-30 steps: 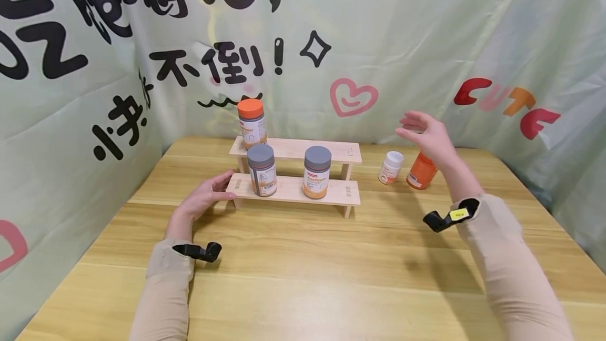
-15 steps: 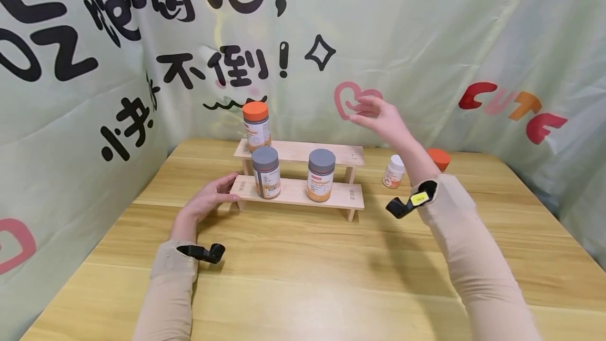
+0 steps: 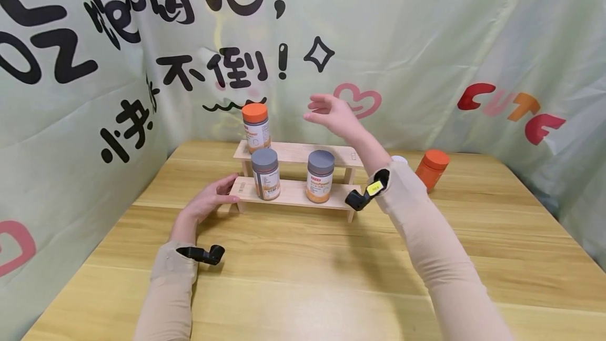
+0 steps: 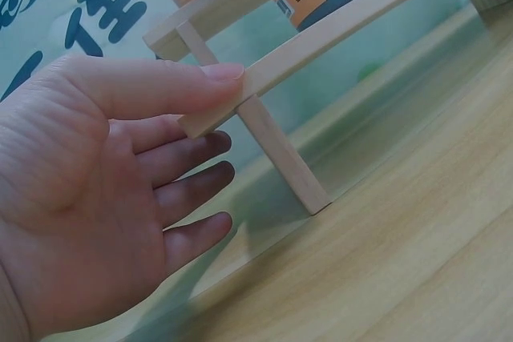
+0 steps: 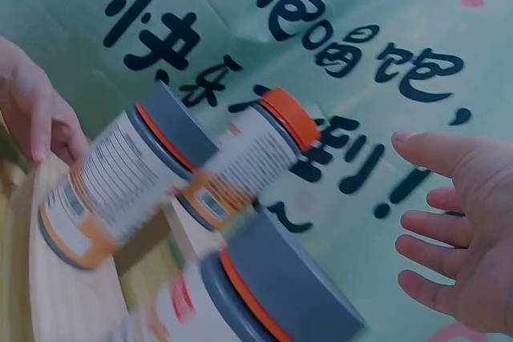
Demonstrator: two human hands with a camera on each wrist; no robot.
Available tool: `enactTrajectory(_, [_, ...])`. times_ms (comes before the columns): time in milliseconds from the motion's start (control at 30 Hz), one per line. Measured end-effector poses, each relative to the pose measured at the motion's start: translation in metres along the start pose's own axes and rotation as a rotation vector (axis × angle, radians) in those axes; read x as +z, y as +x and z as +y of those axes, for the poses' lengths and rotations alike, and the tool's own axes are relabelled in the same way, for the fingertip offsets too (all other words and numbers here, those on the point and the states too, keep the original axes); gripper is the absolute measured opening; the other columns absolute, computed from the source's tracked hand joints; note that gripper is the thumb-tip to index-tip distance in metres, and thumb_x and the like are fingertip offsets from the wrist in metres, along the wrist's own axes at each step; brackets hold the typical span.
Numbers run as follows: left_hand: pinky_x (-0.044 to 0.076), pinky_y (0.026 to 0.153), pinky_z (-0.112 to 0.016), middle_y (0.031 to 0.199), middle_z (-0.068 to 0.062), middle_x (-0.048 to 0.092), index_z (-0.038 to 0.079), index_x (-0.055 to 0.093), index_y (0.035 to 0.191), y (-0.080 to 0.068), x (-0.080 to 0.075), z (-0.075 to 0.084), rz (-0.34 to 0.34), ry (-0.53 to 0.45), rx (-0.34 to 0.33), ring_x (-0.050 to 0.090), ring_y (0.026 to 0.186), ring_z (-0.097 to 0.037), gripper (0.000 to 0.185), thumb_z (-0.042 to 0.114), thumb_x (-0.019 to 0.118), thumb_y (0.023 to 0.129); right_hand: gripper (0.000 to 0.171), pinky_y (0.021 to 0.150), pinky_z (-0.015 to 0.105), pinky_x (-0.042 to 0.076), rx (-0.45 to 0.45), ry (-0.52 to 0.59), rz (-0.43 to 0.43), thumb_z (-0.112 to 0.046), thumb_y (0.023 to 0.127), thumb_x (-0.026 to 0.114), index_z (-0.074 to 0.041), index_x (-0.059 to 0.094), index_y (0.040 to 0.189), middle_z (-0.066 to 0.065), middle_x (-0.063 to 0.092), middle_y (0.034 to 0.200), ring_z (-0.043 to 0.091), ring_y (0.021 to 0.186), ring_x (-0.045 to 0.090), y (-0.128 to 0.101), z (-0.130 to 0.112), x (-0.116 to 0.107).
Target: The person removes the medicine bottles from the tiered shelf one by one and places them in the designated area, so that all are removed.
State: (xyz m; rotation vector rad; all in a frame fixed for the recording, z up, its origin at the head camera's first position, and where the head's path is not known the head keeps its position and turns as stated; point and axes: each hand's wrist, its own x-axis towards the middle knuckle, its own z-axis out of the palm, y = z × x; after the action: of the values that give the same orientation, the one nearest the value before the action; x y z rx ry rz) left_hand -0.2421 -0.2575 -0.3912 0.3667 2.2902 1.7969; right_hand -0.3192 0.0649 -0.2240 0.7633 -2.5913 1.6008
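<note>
Wooden plank bench, pale yellow grain. Green cloth backdrop on three sides, black characters, pink heart, red-orange letters.

Two-tier wooden rack at bench centre, light unfinished wood. Left hand at the rack's left end: thumb lies on top of the lower shelf's end, fingers straight beneath it, grip wide and flat, holding nothing closed.

Right hand raised in the air, fingers spread and relaxed, grip wide and empty. Orange-lidded bottle on the upper shelf, to the left of that hand and slightly below it. Two grey-lidded bottles on the lower shelf, below it. Orange bottle on the bench, well off to that hand's right.
</note>
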Motion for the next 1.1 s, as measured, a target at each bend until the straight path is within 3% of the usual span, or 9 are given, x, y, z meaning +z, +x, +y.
enactTrajectory(500, [0.011,0.111,-0.050,0.151,-0.024,0.008,-0.006,0.012,0.145,0.001,0.000,0.001,-0.005,0.005,0.004,0.009,0.138,-0.038,0.080,0.007,0.062,0.085,0.061,0.091,0.029,0.044,-0.008,0.006,-0.064,-0.023,0.084,0.068,-0.004,0.043,0.136,0.011,0.054,0.126,0.021,0.112,0.051,0.023,-0.021,0.056])
enactTrajectory(1100, [0.012,0.111,-0.047,0.151,-0.025,0.009,-0.007,0.013,0.145,0.002,0.000,-0.001,-0.002,-0.024,0.005,0.012,0.137,-0.038,0.078,0.003,0.061,0.084,0.064,0.085,0.030,0.045,-0.020,-0.051,-0.035,-0.020,0.083,0.070,-0.001,0.040,0.136,0.015,0.055,0.119,0.026,0.109,0.052,0.032,-0.023,0.092])
